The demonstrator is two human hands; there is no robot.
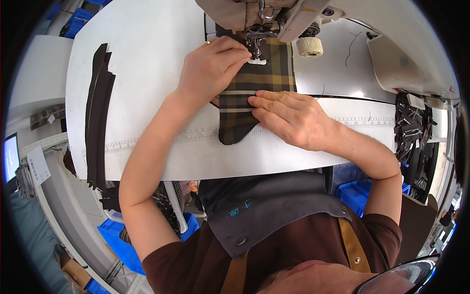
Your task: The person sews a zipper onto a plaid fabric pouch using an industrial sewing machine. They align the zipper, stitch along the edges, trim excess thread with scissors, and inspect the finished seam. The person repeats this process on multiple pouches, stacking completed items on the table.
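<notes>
My left hand point(205, 73) has its fingers bent and pressed together beside the presser foot point(255, 46) of a sewing machine point(298, 17); what lies between the fingertips is too small to tell. A small white piece point(258, 61) shows under the foot. Dark plaid fabric point(235, 125) with olive, mustard and pale stripes runs from under the machine toward me, its near end rounded. My right hand point(291, 117) lies on this fabric below the needle area, fingers stretched out toward the left with their tips on the cloth.
Long dark fabric strips point(98, 122) lie along the left of the white worktable point(137, 44), which has a printed ruler. A dark pile of pieces point(411, 127) sits at the right edge. Blue bins point(110, 240) stand below the table, and a lit screen point(11, 157) is at far left.
</notes>
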